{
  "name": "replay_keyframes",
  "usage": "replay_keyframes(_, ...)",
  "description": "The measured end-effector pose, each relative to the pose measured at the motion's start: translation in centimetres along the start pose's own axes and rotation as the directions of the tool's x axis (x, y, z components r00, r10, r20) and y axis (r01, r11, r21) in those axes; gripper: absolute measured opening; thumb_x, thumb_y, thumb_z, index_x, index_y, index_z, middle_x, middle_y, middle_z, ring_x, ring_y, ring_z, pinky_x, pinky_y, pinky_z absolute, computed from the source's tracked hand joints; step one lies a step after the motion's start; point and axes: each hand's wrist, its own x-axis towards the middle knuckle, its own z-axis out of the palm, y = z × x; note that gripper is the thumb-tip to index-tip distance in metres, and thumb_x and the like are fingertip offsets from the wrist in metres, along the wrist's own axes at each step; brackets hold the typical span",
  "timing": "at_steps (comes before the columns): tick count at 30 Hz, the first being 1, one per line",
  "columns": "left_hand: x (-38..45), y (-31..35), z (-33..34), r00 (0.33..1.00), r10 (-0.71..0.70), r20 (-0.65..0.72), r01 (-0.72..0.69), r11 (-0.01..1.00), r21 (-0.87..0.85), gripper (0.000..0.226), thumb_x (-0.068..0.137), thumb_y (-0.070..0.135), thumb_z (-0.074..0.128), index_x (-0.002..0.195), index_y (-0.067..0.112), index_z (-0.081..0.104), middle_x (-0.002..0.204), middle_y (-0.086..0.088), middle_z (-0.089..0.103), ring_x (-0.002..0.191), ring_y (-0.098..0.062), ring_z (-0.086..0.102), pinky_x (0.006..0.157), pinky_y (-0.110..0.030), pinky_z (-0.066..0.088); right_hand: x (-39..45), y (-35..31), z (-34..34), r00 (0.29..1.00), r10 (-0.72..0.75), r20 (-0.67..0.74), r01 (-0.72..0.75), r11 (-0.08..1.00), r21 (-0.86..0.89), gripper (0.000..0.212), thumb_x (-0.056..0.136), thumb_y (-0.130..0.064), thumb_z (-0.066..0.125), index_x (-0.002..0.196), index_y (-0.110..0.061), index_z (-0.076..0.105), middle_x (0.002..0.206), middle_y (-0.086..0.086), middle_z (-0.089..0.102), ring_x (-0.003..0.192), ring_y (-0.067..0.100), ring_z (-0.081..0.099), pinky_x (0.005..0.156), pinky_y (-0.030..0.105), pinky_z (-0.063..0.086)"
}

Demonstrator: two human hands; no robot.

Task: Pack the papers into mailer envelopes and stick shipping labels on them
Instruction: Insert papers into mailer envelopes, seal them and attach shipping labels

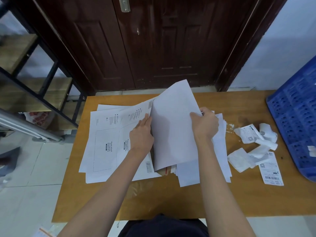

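Both arms reach out: right hand (206, 124) grasps paper (172, 127), left hand (141, 134) flat-fingered on mailer (102, 142) reading "Please attach".

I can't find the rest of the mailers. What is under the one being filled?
More printed mailers lie fanned out beneath the top mailer on the table. How many is hidden by the overlap.

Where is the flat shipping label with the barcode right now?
In the head view, the flat shipping label lies on the wooden table at the person's right, just in front of the crumpled label backings and beside the blue crate.
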Motion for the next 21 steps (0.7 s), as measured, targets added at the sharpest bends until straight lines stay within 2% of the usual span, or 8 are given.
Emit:
replay_keyframes(3,0.1,-0.1,-0.2,1.000,-0.009,-0.011,0.009,1.000,-0.014,0.069,0.089,0.001,0.046,0.151,0.020,0.024,0.157,0.008,0.024,0.114,-0.021,0.055,0.080,-0.033,0.054,-0.2,-0.1,0.1,0.998,-0.045,0.052,0.044,0.999,0.022,0.013,0.088,-0.023,0.058,0.096,-0.015,0.065,0.092,0.000,0.069,0.068,0.011,0.055,0.052,0.017,0.036)
replay_keyframes(5,0.1,-0.1,-0.4,1.000,-0.015,-0.012,0.015,1.000,-0.010,0.069,0.089,0.001,0.046,0.151,0.019,0.022,0.157,0.008,0.024,0.111,-0.022,0.057,0.079,-0.034,0.053,-0.1,-0.1,0.0,0.992,-0.052,0.115,0.048,0.998,0.037,0.011,0.086,-0.021,0.058,0.093,-0.015,0.064,0.085,-0.003,0.067,0.065,0.010,0.052,0.053,0.018,0.037)
replay_keyframes(8,0.2,-0.1,-0.5,1.000,-0.013,-0.015,0.013,1.000,0.015,0.071,0.089,0.001,0.046,0.152,0.020,0.020,0.158,0.008,0.021,0.113,-0.023,0.056,0.081,-0.035,0.053,0.0,-0.2,-0.3,0.975,-0.031,0.222,0.027,0.999,0.021,0.013,0.080,-0.018,0.062,0.093,-0.018,0.062,0.081,-0.006,0.061,0.071,0.014,0.055,0.059,0.024,0.042)
replay_keyframes(12,0.3,-0.1,-0.4,1.000,-0.007,-0.006,0.007,1.000,0.009,0.067,0.090,0.003,0.046,0.151,0.020,0.024,0.158,0.008,0.020,0.119,-0.021,0.054,0.083,-0.032,0.053,0.1,-0.2,-0.2,0.956,-0.059,0.289,0.049,0.998,0.042,0.019,0.078,-0.014,0.066,0.097,-0.017,0.065,0.084,-0.004,0.062,0.079,0.019,0.061,0.067,0.031,0.049)
replay_keyframes(18,-0.2,0.1,-0.1,1.000,-0.010,0.003,0.010,1.000,0.000,0.065,0.091,0.003,0.043,0.151,0.020,0.024,0.159,0.008,0.018,0.117,-0.022,0.055,0.083,-0.032,0.051,-0.7,-0.5,0.8,0.873,-0.088,0.481,0.027,0.991,0.132,0.024,0.078,-0.006,0.064,0.102,-0.007,0.067,0.101,0.006,0.067,0.084,0.024,0.063,0.067,0.027,0.047)
replay_keyframes(21,-0.1,0.0,-0.2,1.000,-0.023,-0.003,0.023,1.000,-0.020,0.065,0.092,0.004,0.044,0.151,0.020,0.024,0.159,0.007,0.019,0.119,-0.021,0.054,0.086,-0.032,0.052,-1.3,-0.6,1.1,0.814,-0.072,0.576,-0.001,0.992,0.125,0.025,0.080,-0.004,0.066,0.104,-0.007,0.067,0.098,0.003,0.066,0.089,0.020,0.061,0.071,0.024,0.047)
